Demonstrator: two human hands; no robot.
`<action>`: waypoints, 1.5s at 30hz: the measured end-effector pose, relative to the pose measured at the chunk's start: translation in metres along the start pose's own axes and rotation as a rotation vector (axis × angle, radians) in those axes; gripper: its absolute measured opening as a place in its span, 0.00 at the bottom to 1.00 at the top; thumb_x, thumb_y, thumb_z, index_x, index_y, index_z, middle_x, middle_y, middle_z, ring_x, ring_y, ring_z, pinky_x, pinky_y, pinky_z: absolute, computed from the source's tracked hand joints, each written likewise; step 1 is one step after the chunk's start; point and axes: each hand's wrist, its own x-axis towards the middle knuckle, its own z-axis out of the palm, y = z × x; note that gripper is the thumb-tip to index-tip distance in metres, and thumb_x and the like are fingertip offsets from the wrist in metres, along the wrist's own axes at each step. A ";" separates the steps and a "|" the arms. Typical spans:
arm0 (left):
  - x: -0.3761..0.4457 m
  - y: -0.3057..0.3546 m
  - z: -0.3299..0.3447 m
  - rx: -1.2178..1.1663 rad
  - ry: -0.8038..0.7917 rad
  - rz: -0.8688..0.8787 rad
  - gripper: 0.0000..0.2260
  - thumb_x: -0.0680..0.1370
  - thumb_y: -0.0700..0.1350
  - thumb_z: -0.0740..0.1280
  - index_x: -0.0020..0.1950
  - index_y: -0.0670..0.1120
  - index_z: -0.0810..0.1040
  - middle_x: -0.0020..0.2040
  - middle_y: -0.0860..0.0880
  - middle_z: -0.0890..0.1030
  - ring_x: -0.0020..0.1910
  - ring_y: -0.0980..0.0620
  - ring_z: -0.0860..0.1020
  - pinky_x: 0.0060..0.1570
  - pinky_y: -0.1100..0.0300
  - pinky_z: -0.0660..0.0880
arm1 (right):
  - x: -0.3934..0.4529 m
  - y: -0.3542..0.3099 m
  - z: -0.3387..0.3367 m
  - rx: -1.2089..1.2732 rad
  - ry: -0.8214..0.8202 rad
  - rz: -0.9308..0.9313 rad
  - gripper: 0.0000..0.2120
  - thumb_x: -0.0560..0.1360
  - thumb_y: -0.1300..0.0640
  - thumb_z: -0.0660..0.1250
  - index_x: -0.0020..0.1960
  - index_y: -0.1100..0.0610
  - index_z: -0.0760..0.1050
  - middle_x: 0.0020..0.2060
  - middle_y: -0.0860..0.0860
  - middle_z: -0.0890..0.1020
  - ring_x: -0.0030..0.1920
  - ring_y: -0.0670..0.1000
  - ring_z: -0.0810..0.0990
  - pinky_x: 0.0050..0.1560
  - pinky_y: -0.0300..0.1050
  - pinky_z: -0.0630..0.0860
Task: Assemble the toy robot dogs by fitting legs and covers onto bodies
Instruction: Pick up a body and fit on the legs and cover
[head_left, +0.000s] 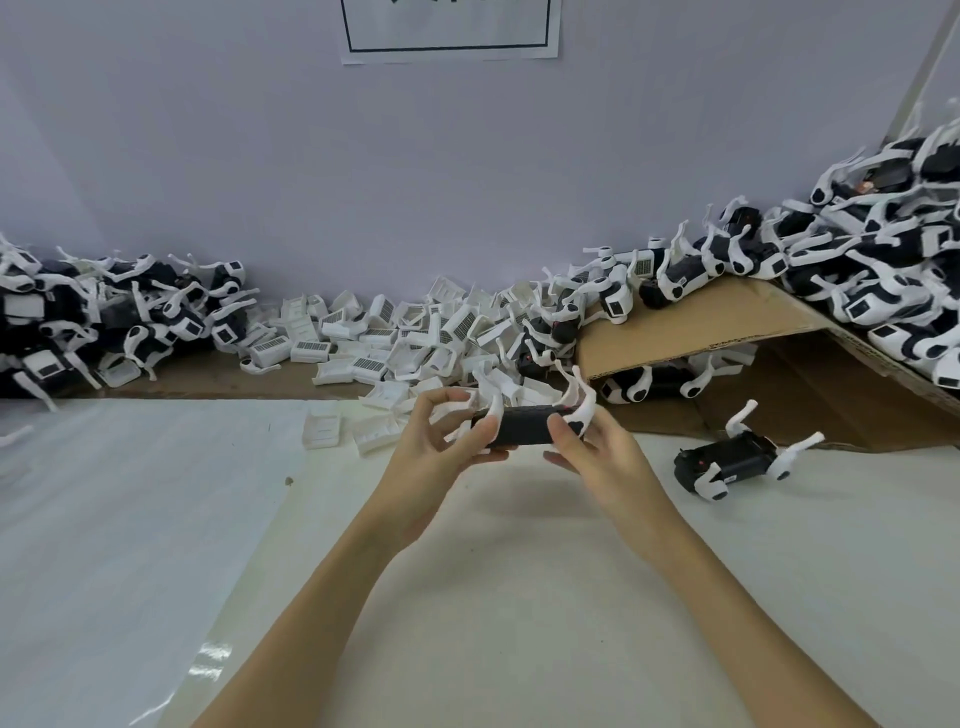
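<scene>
Above the middle of the table I hold a black toy dog body (523, 426) with white legs (576, 402) sticking up from it. My left hand (441, 441) grips its left end, thumb on the near side and fingers curled around a white leg. My right hand (592, 447) grips the right end, thumb pressed on the black shell beside a white leg joint. A second black body with white legs (737, 460) lies on the table to the right.
A heap of white covers (415, 332) lies behind my hands. Assembled dogs pile up at the far left (114, 312) and on a sloping cardboard sheet (701, 322) at the right. A white table mat (519, 597) spreads in front.
</scene>
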 end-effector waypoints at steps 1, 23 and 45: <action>0.000 0.001 -0.002 0.010 -0.017 0.015 0.26 0.73 0.53 0.82 0.66 0.51 0.75 0.63 0.42 0.84 0.57 0.33 0.86 0.70 0.36 0.74 | 0.000 0.000 -0.001 0.058 -0.022 0.023 0.25 0.75 0.44 0.72 0.69 0.53 0.76 0.63 0.51 0.84 0.63 0.51 0.83 0.64 0.46 0.80; -0.014 0.026 0.023 -0.046 -0.225 0.104 0.20 0.85 0.46 0.64 0.78 0.47 0.74 0.73 0.44 0.79 0.74 0.46 0.75 0.74 0.52 0.68 | -0.006 -0.005 -0.002 1.135 -0.147 0.408 0.28 0.75 0.53 0.69 0.75 0.57 0.74 0.71 0.68 0.75 0.61 0.66 0.80 0.56 0.47 0.76; -0.011 0.016 0.010 0.128 0.452 0.220 0.31 0.84 0.66 0.58 0.38 0.45 0.85 0.40 0.42 0.86 0.42 0.44 0.83 0.44 0.55 0.74 | -0.021 -0.006 0.022 -0.242 -0.285 -0.066 0.28 0.72 0.44 0.78 0.69 0.38 0.74 0.63 0.41 0.81 0.64 0.46 0.80 0.60 0.46 0.81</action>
